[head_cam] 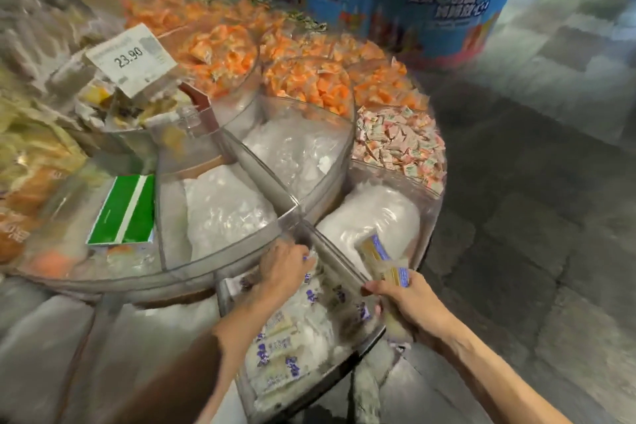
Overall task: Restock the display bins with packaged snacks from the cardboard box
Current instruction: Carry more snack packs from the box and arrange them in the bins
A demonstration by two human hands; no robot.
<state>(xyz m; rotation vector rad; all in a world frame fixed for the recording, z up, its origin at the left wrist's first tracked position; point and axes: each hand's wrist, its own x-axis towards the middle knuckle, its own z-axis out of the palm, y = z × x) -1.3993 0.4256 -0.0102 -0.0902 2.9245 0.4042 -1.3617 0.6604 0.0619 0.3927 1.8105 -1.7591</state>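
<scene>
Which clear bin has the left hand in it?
The nearest clear wedge bin, holding purple-printed white packets under the left hand; adjacent bins show white plastic.

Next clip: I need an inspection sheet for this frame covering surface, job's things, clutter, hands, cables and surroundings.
Surface: tiered clear display bins split into wedge compartments; several are padded with white plastic bags.
Job's things: white-and-purple packets lie in the nearest bin; yellow-and-blue packets are held over the bin to its right; cardboard box not in view.
Clutter: green box and a price tag reading 23.90, both on the left.
Hands: left hand reaches among the white-and-purple packets, grip unclear; right hand grips the yellow-and-blue packets.
Cables: nothing seen.
Surroundings: orange packets and pink-and-green candies in farther bins; blue display tub; tiled floor.
</scene>
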